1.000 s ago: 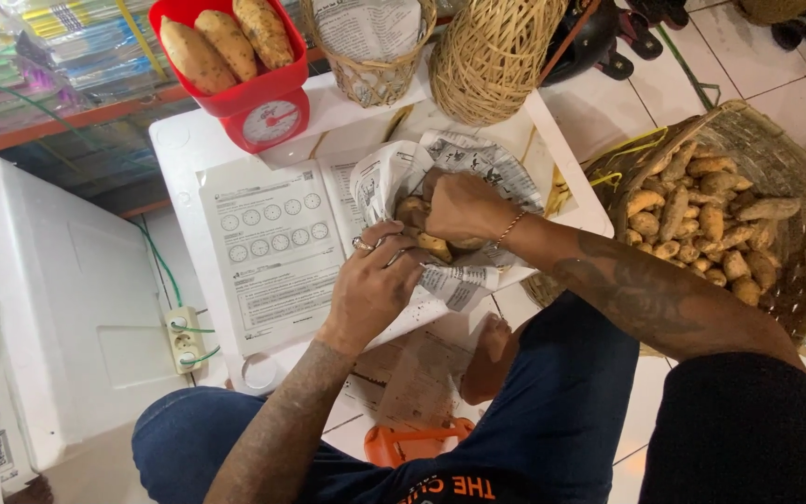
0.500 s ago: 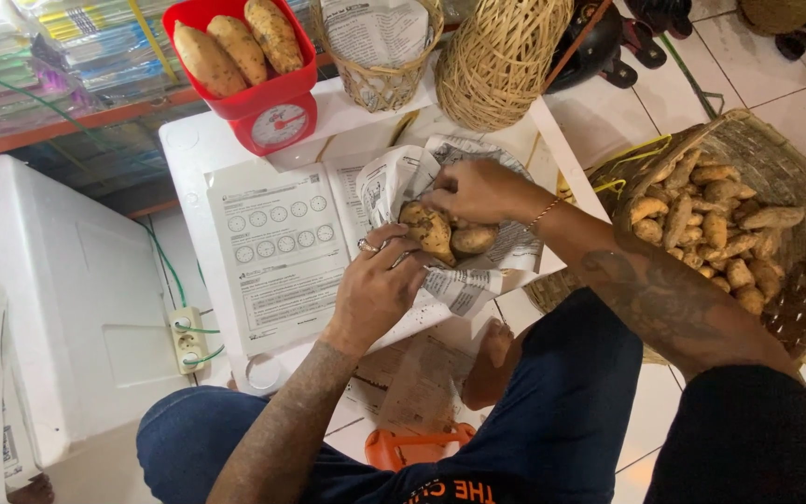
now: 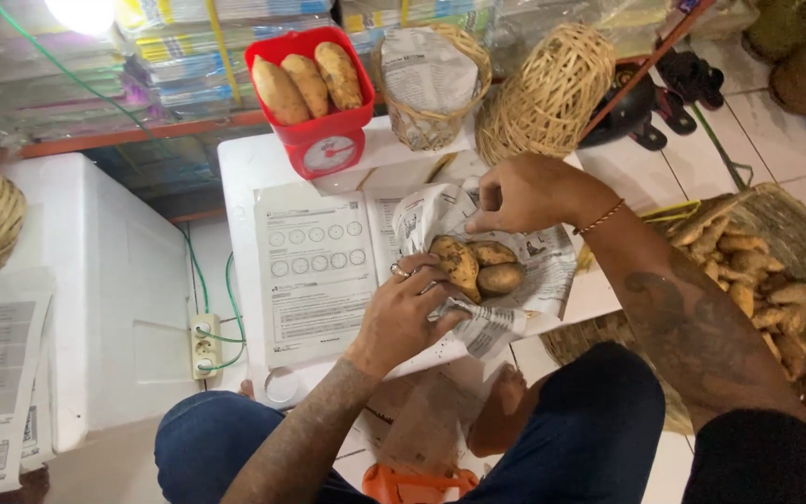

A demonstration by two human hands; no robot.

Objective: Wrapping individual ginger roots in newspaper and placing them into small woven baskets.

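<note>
Now the right hand (image 3: 524, 194) has lifted up off the potatoes (image 3: 474, 264), where it sat a second ago. It pinches the top edge of the newspaper (image 3: 524, 280) with bent fingers. So the three potatoes show again, lying in the middle of the paper. The left hand (image 3: 409, 313) cups the paper from below, fingers curled around it, right beside the potatoes, about as before.

The paper bundle sits on the white counter (image 3: 244, 168). Behind the bundle is a red scale (image 3: 314, 112) with three big potatoes (image 3: 310, 82) in its tray. Next to the scale, one woven basket (image 3: 431, 84) has newspaper inside. Another woven basket (image 3: 548, 93) lies tipped beside it. To the right of the bundle, down on the floor, a wide basket (image 3: 776, 215) holds many small potatoes (image 3: 757, 271), too many to count. Two printed sheets (image 3: 314, 271) lie on the counter left of the bundle.
</note>
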